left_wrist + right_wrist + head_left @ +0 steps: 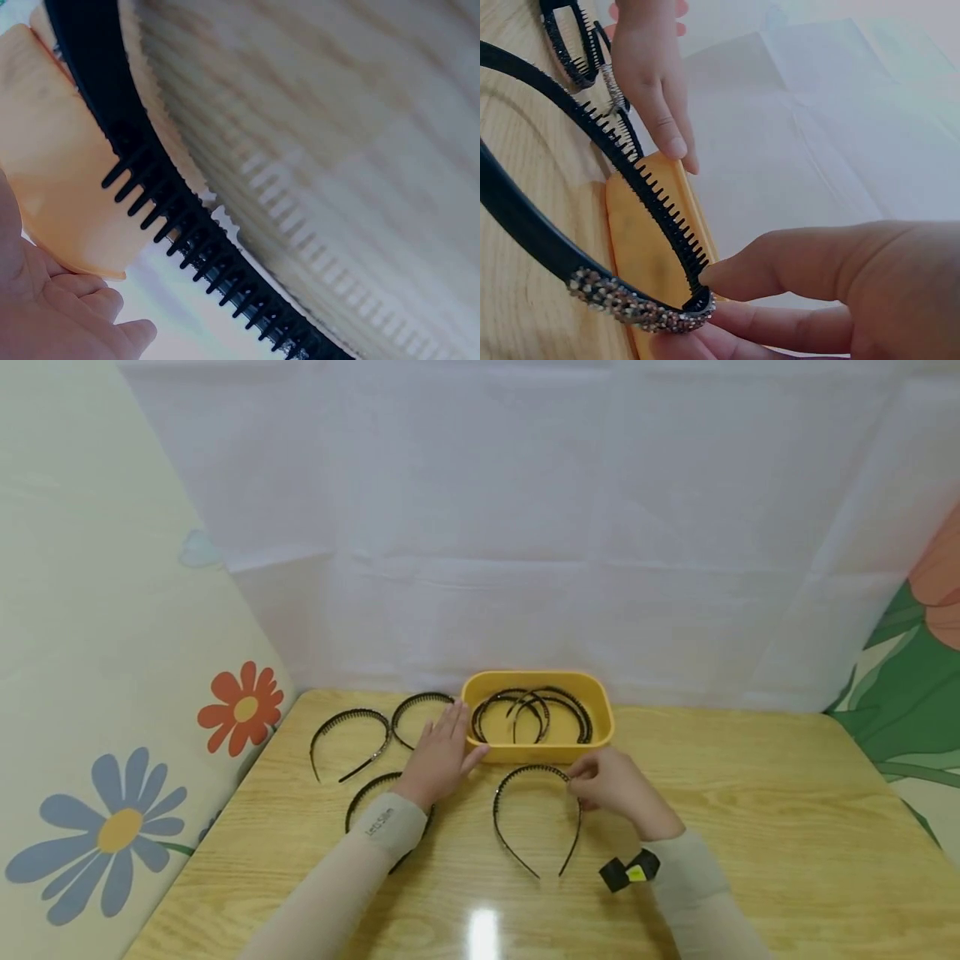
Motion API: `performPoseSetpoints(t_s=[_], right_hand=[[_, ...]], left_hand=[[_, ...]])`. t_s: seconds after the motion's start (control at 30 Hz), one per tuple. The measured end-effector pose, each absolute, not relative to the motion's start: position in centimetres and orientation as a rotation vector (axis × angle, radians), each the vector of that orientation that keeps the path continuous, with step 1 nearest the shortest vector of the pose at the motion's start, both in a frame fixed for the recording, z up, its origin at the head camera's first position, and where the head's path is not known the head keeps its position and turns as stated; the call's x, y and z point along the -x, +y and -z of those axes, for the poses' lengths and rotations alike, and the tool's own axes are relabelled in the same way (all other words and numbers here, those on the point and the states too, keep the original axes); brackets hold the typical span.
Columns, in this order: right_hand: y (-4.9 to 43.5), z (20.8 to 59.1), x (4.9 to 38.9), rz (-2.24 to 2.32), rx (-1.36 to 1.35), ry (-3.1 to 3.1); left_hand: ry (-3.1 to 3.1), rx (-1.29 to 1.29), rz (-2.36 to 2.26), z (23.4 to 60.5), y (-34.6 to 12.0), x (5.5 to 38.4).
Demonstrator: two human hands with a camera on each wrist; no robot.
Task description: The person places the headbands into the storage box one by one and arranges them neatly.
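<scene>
My right hand (615, 787) pinches one side of a black toothed headband (496, 814) in front of a yellow box (536, 755). The right wrist view shows thumb and fingertips gripping that headband (656, 206) at a bend, beside a band of sparkling stones (630, 306). My left hand (438, 762) rests with straight fingers on the box's left end, its thumb at the near corner. Inside the box lie several black headbands (577, 703). Close to the left wrist camera, a headband (161, 187) with comb teeth crosses the view; left fingers (71, 315) show beyond it.
Left of the box, one headband (351, 712) lies on the wooden table (750, 793), with another headband (422, 696) beside it. A third headband (348, 814) is partly hidden under the left forearm. White cloth (480, 527) hangs behind the table.
</scene>
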State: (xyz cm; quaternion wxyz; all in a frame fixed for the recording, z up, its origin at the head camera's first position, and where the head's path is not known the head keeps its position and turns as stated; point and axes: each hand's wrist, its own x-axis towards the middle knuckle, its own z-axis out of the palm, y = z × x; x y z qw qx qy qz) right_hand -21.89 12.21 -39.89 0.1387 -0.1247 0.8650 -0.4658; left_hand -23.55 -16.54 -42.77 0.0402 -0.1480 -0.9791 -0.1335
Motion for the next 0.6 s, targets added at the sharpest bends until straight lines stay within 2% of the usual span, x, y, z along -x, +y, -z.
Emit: performPoseSetpoints(t_s=[0.6], right_hand=[[13.3, 38.4, 22.0, 1.459, 0.326, 2.529]], left_hand=[[-2.988, 0.459, 0.408, 42.6, -16.5, 23.4]])
